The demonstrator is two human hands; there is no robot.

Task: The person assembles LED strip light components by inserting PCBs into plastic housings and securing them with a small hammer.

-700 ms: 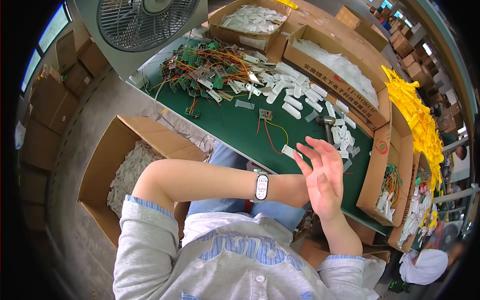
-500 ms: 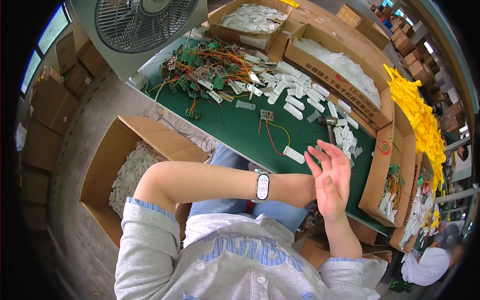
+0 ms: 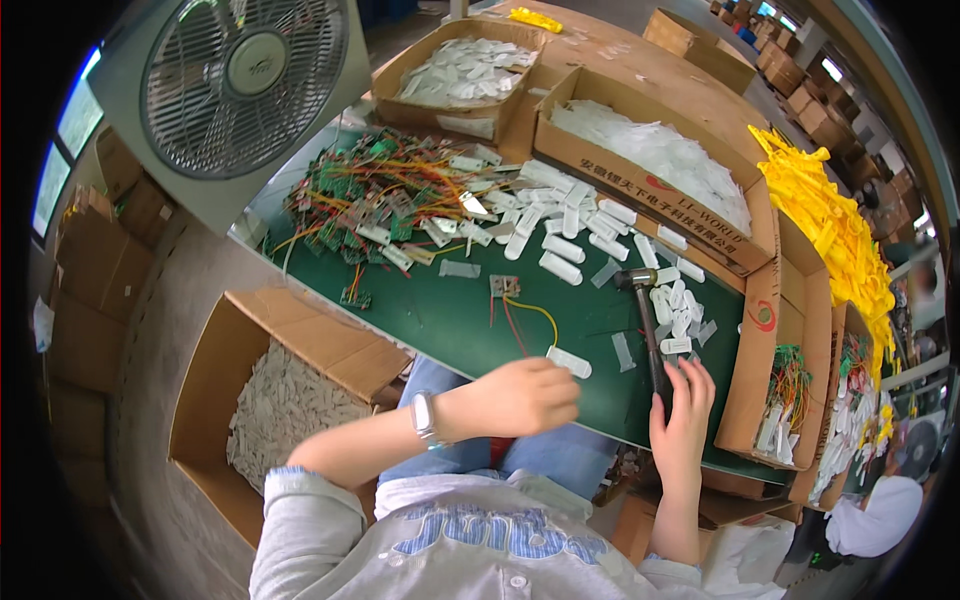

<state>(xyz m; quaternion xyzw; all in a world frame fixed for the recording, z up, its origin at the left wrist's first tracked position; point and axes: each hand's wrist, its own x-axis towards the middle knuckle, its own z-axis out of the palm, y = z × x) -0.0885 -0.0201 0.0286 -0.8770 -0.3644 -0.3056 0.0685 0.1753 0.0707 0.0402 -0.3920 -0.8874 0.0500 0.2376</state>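
My left hand lies curled on the green mat, its fingertips closed on the near end of a white plastic case. Red and yellow wires run from that case to a small circuit board. My right hand wraps the dark handle of a hammer near the mat's front edge. The hammer's metal head points away from me among loose white cases. A watch sits on my left wrist.
A heap of wired circuit boards and white cases covers the far mat. Cardboard boxes of white parts stand behind, a box sits at my left knee, a fan stands far left, and yellow parts lie right.
Both hands were together in the air at the right. They have parted: the left hand dropped onto the white case, and the right hand came down on the hammer handle.
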